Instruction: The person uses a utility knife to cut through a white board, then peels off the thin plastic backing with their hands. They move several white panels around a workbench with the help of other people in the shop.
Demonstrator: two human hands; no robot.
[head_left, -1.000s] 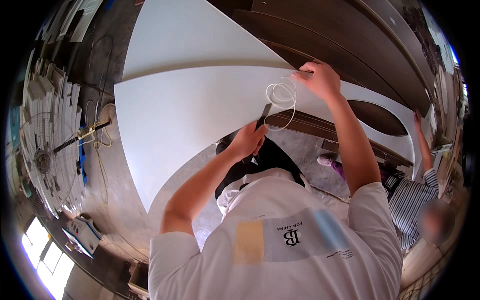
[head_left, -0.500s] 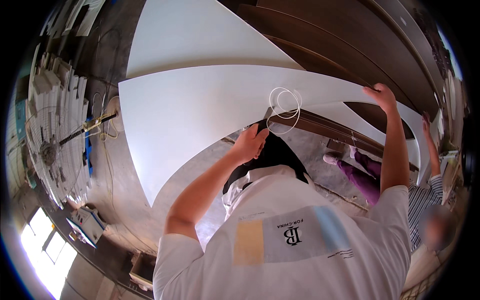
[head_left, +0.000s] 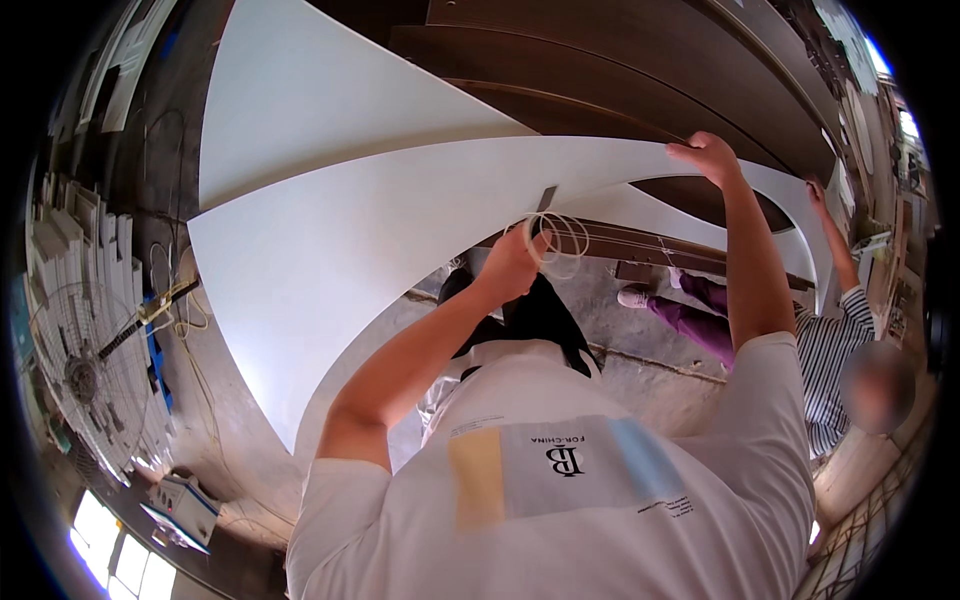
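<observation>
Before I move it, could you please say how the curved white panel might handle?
The curved white panel seems fairly stiff, showing no obvious sag. Its broad left end may outweigh the narrow arch; the smooth face might slip.

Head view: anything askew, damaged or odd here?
Mildly odd: a loose coil of thin pale strip at the left hand, which holds a flat-bladed tool by the white panel. Its loops look untidy so near the blade; I can't tell what they're attached to. No spill or breakage visible.
</observation>
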